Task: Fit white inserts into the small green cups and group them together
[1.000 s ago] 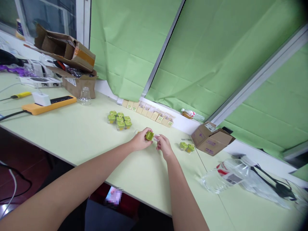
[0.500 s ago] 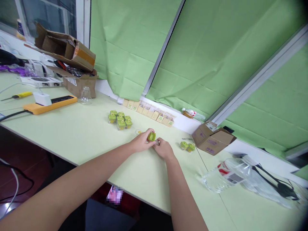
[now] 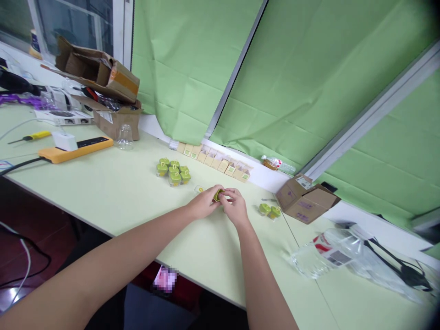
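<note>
My right hand point(image 3: 236, 208) has risen to the green piece point(image 3: 217, 196) my left hand point(image 3: 204, 202) grips; working it probably needs steadiness; right-finger grip unclear.

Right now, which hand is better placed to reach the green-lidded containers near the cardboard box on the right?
Probably the right hand: it is nearer those green-lidded containers, while the left hand, holding a green piece, is farther off, though both hands meet there.

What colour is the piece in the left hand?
The piece is yellowish green; the head view shows it best.
</note>
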`<act>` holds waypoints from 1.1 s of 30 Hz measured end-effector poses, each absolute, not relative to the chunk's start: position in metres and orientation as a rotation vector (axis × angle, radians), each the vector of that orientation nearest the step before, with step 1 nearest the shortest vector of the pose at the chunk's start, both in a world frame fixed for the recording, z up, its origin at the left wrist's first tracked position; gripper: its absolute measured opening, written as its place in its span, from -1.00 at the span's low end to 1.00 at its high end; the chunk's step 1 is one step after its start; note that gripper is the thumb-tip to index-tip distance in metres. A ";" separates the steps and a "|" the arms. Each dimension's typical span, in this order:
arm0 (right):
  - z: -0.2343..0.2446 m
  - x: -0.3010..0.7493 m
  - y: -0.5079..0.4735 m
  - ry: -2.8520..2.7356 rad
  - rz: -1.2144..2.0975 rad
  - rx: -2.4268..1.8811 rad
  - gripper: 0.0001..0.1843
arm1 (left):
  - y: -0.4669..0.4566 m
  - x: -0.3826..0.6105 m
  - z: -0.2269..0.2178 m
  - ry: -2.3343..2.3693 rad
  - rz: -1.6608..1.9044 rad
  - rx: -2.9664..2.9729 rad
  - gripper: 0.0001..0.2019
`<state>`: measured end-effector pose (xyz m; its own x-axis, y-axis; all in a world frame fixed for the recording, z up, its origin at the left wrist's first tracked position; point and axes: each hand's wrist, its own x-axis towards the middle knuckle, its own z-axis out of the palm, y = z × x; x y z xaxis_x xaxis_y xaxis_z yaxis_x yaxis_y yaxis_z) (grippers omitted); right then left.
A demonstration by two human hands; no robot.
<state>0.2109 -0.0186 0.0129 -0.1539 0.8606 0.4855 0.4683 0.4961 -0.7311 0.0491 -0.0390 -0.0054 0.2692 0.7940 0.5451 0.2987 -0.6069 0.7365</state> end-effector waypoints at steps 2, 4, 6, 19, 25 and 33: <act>0.010 0.208 -0.018 -1.760 0.580 -1.132 -0.82 | -0.039 0.050 -0.007 0.984 1.328 2.087 -0.63; 0.009 0.206 -0.018 -1.682 0.657 -1.151 -0.84 | -0.038 0.051 -0.009 0.996 1.333 2.125 -0.60; 0.009 0.204 -0.019 -1.595 0.728 -1.168 -0.87 | -0.037 0.052 -0.011 1.016 1.321 2.159 -0.57; 0.014 0.194 -0.025 -1.454 0.748 -1.259 -0.89 | -0.040 0.053 -0.009 1.105 1.249 2.220 -0.50; 0.012 0.189 -0.027 -1.455 0.679 -1.218 -0.83 | -0.040 0.055 -0.008 1.195 1.279 2.219 -0.47; 0.012 0.187 -0.027 -1.349 0.770 -1.210 -0.90 | -0.043 0.056 -0.003 1.230 1.248 2.263 -0.48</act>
<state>0.1871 -0.0270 0.0118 0.1365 0.9447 0.2980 0.2232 0.2638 -0.9384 0.0562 -0.0431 -0.0030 0.2651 0.7867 0.5575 0.5463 -0.5990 0.5855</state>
